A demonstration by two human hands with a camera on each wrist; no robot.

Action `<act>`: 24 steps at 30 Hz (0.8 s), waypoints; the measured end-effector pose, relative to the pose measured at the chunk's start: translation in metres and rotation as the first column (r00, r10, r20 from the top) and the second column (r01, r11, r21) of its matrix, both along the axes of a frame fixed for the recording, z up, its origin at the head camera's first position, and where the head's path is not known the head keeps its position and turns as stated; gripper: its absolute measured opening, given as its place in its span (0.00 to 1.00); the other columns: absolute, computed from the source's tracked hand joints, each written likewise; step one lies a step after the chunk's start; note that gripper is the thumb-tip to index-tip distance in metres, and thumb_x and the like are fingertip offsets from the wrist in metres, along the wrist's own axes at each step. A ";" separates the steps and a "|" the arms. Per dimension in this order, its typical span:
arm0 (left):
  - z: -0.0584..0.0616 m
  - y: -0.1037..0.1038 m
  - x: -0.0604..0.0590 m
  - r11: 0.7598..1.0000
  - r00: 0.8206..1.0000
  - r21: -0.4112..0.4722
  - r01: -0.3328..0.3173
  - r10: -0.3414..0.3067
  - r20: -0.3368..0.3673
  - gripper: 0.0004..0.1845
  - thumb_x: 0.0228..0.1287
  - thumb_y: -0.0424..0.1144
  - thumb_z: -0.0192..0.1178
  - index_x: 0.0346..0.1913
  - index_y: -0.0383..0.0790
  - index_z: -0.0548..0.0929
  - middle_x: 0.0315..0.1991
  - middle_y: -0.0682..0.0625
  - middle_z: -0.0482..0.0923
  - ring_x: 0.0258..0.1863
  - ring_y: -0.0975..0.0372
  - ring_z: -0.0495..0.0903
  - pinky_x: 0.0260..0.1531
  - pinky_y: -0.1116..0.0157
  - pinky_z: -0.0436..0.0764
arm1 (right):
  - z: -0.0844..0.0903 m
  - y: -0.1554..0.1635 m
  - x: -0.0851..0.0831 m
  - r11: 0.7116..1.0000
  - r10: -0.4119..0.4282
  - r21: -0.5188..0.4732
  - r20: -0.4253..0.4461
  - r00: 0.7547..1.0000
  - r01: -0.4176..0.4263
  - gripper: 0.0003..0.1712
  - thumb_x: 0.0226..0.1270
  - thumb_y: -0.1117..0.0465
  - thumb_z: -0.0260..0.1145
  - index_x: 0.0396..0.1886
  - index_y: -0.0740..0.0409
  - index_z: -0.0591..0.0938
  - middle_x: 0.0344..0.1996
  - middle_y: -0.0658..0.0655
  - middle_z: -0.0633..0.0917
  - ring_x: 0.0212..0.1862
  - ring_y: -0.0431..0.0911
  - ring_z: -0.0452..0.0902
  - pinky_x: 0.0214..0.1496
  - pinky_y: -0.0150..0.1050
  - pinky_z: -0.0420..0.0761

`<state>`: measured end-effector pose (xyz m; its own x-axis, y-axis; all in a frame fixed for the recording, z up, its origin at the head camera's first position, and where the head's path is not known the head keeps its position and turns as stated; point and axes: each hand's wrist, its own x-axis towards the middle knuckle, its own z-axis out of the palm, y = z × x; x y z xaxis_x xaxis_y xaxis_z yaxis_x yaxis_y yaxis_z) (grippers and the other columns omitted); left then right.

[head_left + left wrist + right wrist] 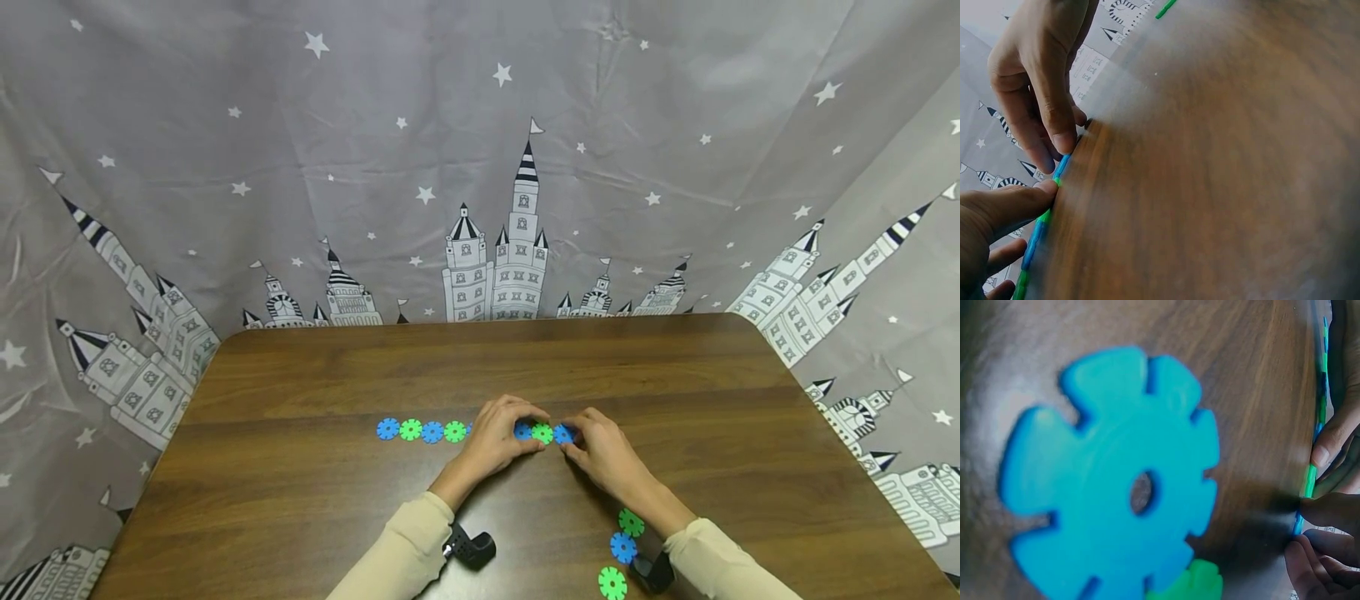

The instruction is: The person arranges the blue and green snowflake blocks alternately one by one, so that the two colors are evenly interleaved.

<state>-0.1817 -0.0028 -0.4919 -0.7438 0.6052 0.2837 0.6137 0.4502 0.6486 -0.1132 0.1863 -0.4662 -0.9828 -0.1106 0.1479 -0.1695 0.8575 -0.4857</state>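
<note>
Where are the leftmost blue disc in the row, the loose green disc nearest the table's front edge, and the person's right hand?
leftmost blue disc (387,428), head view, its centre.
loose green disc (612,582), head view, its centre.
right hand (606,454), head view, back of the hand.

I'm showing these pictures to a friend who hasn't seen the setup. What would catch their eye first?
Probably the row of blue and green snowflake discs lying mid-table, with the left hand and right hand meeting at its right end, each with a grip on the discs there. Next, three loose discs near the right sleeve, and the star-and-castle curtain behind the wooden table.
</note>
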 end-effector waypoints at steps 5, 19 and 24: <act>-0.002 -0.001 0.001 1.000 1.000 -0.006 -0.001 0.001 0.000 0.19 0.50 0.43 0.76 0.48 0.49 0.88 0.47 0.54 0.84 0.52 0.60 0.76 0.55 0.53 0.70 | -0.001 -0.001 0.000 1.000 0.004 0.002 0.007 1.000 -0.004 0.17 0.56 0.67 0.75 0.45 0.67 0.85 0.36 0.55 0.81 0.34 0.42 0.77 0.35 0.36 0.79; 0.000 0.001 0.000 1.000 1.000 -0.018 -0.007 0.007 0.016 0.20 0.50 0.45 0.76 0.49 0.50 0.88 0.48 0.55 0.84 0.52 0.62 0.76 0.57 0.55 0.69 | 0.001 0.009 0.007 0.999 0.008 -0.034 -0.073 0.997 -0.011 0.21 0.54 0.65 0.76 0.48 0.67 0.83 0.40 0.56 0.81 0.36 0.43 0.77 0.37 0.39 0.80; 0.000 0.000 -0.001 1.000 1.000 -0.025 0.005 -0.005 -0.006 0.20 0.50 0.45 0.76 0.49 0.50 0.87 0.48 0.55 0.84 0.52 0.62 0.75 0.56 0.55 0.70 | 0.008 0.019 0.024 0.999 0.044 -0.016 -0.088 0.995 -0.045 0.22 0.57 0.63 0.75 0.52 0.64 0.83 0.44 0.55 0.82 0.43 0.47 0.80 0.42 0.44 0.81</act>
